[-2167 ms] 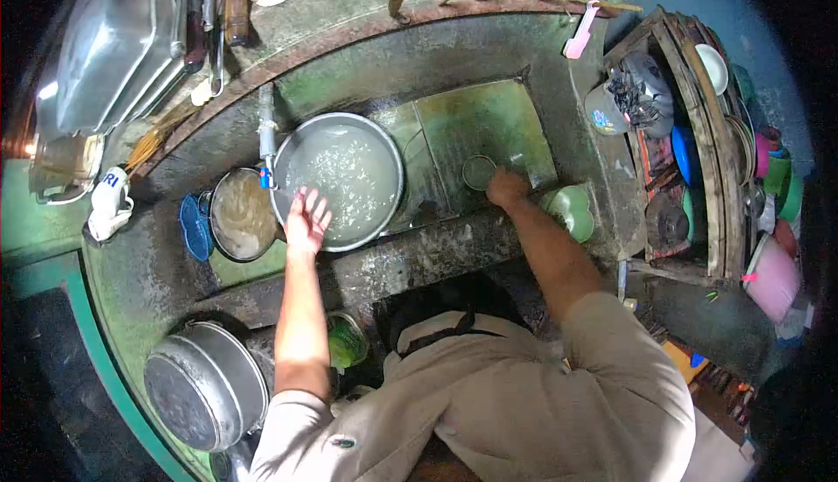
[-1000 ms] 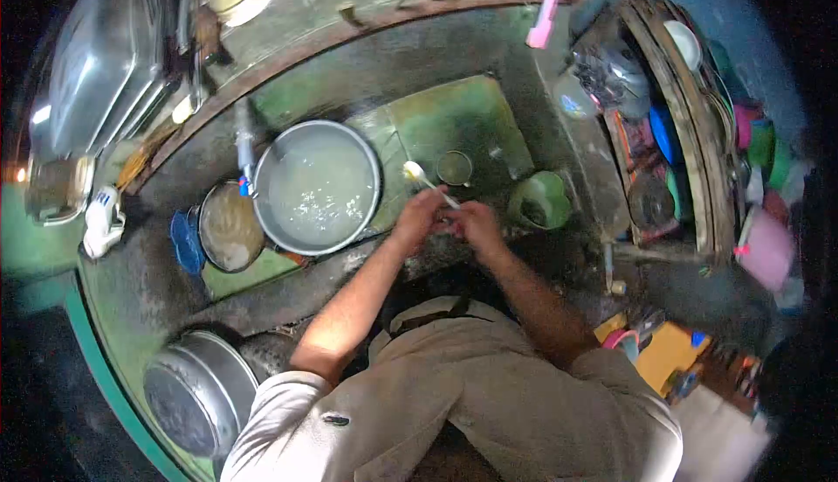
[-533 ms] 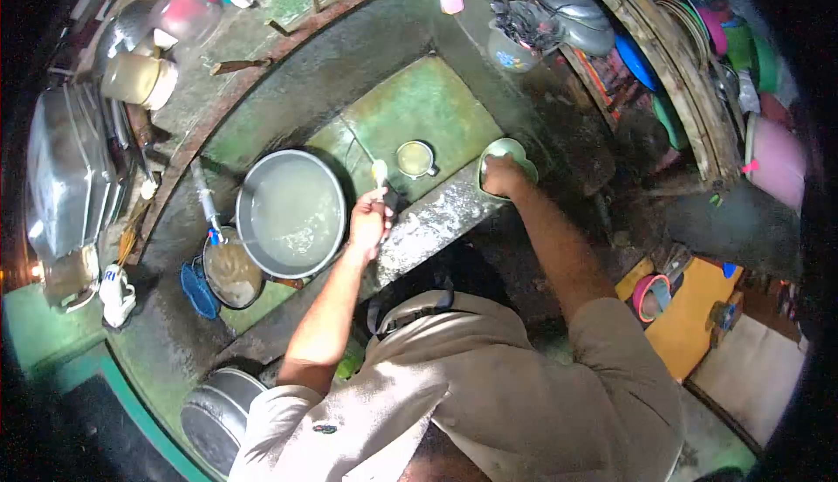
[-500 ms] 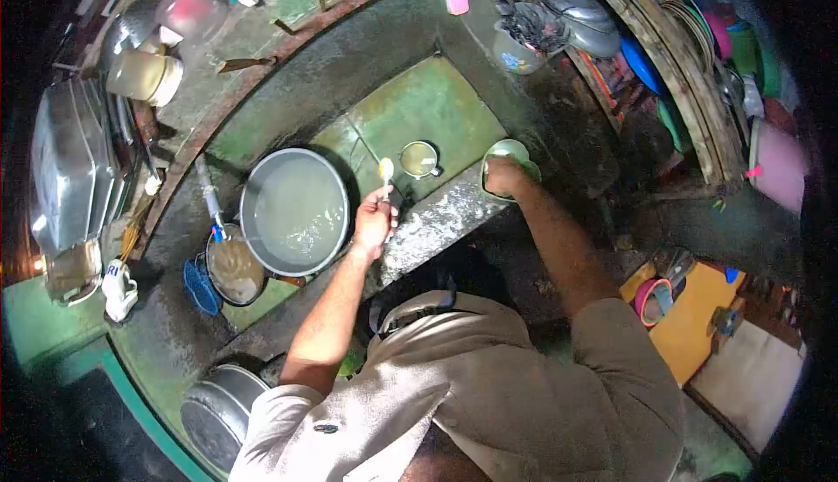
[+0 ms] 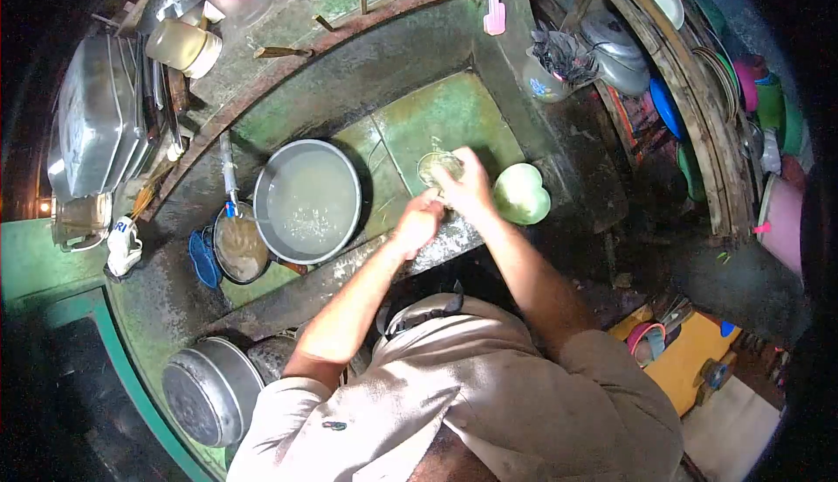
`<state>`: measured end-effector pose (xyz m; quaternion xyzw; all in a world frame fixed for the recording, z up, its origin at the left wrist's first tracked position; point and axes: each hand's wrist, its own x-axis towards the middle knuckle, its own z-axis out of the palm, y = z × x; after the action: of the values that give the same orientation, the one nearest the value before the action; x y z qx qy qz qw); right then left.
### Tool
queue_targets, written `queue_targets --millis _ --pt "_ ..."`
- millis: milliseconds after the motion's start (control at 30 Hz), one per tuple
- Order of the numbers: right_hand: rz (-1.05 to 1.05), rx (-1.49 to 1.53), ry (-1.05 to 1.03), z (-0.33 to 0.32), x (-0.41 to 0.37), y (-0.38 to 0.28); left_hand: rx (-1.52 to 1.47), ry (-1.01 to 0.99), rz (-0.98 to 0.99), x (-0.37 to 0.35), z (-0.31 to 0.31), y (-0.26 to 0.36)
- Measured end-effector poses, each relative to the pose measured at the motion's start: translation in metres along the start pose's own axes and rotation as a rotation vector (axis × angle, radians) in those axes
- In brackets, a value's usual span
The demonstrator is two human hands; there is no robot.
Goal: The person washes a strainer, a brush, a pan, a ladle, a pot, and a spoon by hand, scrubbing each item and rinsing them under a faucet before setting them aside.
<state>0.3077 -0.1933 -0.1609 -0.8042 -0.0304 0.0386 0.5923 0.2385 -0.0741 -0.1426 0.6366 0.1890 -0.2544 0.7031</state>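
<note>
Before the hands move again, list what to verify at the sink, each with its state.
1. Right hand on the metal cup: ok, fingers lie on its rim.
2. Left hand grip: cannot tell, the closed hand hides what it holds.
3. Cup's contents: cannot tell, mostly covered.
4. Green bowl on the sink's edge, right of both hands: ok.
5. Large basin level, holding cloudy water: ok.
6. Tap running: cannot tell.
</note>
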Motion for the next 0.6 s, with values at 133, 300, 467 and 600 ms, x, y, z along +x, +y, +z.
queue_targets --millis 133,300,467,600 --pt "0.026 0.065 0.108 0.039 0.032 0.004 0.002 0.078 0.167 -0.003 -0.007 0.002" --pt "0.625 1.025 0.219 0.048 0.033 -0.020 -0.277 0.069 0.027 -0.023 -0.010 0.032" --pt "0.553 1.012 0.161 0.019 0.043 -0.011 -0.355 0.004 0.083 -0.042 -0.019 0.040" --pt "0.174 0.460 -0.106 0.037 0.018 -0.032 -0.286 0.104 0.048 -0.038 -0.022 0.035"
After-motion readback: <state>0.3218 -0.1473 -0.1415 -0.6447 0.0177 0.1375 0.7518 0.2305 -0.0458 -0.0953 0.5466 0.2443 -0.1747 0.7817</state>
